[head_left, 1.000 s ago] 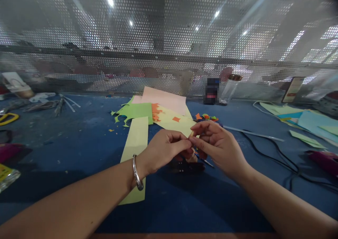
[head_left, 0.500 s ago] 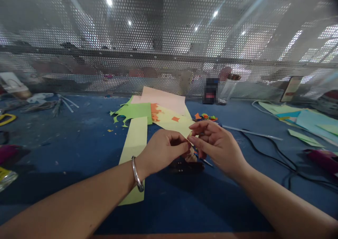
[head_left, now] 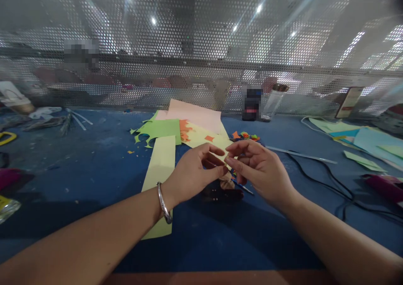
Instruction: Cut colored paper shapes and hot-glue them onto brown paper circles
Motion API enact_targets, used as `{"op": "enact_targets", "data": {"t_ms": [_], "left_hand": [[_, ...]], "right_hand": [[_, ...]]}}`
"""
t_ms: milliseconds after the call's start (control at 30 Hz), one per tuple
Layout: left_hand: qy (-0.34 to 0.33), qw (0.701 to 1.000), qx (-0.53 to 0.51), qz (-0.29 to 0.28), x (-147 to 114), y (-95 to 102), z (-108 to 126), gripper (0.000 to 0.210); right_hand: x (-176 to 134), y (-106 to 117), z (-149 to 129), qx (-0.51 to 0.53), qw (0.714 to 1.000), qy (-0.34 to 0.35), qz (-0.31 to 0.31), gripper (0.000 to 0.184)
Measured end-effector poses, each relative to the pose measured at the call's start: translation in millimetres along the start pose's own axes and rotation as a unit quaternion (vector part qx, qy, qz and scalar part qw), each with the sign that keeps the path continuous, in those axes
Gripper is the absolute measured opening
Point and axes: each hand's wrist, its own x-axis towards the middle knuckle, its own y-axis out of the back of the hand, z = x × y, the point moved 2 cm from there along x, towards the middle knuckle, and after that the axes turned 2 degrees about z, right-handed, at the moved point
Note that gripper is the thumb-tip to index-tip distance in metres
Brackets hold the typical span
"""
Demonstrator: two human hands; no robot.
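Centre of frame: left hand (head_left: 195,171) and right hand (head_left: 258,169) meet fingertip to fingertip above the blue table (head_left: 94,159), apparently pinching a tiny paper scrap (head_left: 225,162) between them, equally near both; the pinch itself is hardly visible.

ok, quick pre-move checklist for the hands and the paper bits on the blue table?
1. Fingertips meet: left hand and right hand touch at the fingertips above the table. Ok.
2. What is pinched: too small and hidden by the fingers. Cannot tell.
3. Space under the hands: a dark tool and small scraps lie right beneath. Not ok.
4. Paper stock nearby: pale yellow strip beside the left wrist, green cut sheet and pink sheet behind. Ok.
5. Black cable runs along the table to the right of the right hand, apart from it. Ok.
6. Bracelet sits on the left wrist, above the yellow strip. Ok.
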Motion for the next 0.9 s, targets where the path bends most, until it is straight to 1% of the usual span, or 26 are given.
{"op": "enact_targets", "data": {"t_ms": [67, 233, 300, 367, 400, 433, 467, 533, 600, 633, 700, 900], "left_hand": [[0.011, 0.999, -0.041, -0.001, 0.9, -0.2, -1.3, 0.038], [0.032, 0.995, -0.096, -0.017, 2.2, -1.4, -1.6, 0.034], [0.046, 0.994, -0.1, -0.004, 3.0, -0.5, -1.6, 0.034], [0.055, 0.993, -0.099, 0.029, 4.2, 2.0, -1.3, 0.033], [0.057, 0.992, -0.103, 0.051, 4.8, 3.6, -1.0, 0.031], [0.059, 0.99, -0.11, 0.072, 5.4, 5.3, -0.6, 0.03], [0.06, 0.987, -0.118, 0.092, 6.0, 6.9, -0.1, 0.028], [0.062, 0.982, -0.131, 0.125, 6.8, 9.7, 0.7, 0.024], [0.062, 0.979, -0.131, 0.142, 7.2, 11.5, 1.2, 0.02], [0.062, 0.979, -0.129, 0.144, 7.3, 11.9, 1.4, 0.017], [0.061, 0.98, -0.125, 0.142, 7.2, 12.0, 1.3, 0.014], [0.049, 0.984, -0.114, 0.13, 6.0, 10.9, 1.0, 0.009]], "right_hand": [[-0.4, -0.6, 0.6, -0.002, 1.0, 0.0, -0.005, 0.03], [0.1, -0.7, 4.1, -0.015, 1.0, -0.001, -0.012, 0.028], [1.8, 2.6, 5.8, -0.046, 0.999, -0.003, -0.002, 0.027], [4.3, 8.6, 6.7, -0.119, 0.993, -0.002, 0.013, 0.023], [5.5, 12.0, 6.9, -0.172, 0.985, -0.002, 0.01, 0.019], [6.6, 15.1, 7.0, -0.236, 0.972, -0.003, -0.005, 0.015], [7.4, 17.8, 7.5, -0.304, 0.952, -0.009, -0.037, 0.012], [7.9, 22.2, 9.4, -0.421, 0.9, -0.037, -0.106, 0.009], [7.4, 24.8, 10.9, -0.494, 0.854, -0.061, -0.15, 0.008], [7.0, 25.3, 11.2, -0.515, 0.839, -0.067, -0.159, 0.008], [5.9, 24.5, 10.7, -0.536, 0.825, -0.07, -0.165, 0.007], [1.5, 19.7, 6.9, -0.539, 0.814, -0.067, -0.204, 0.009]]}}
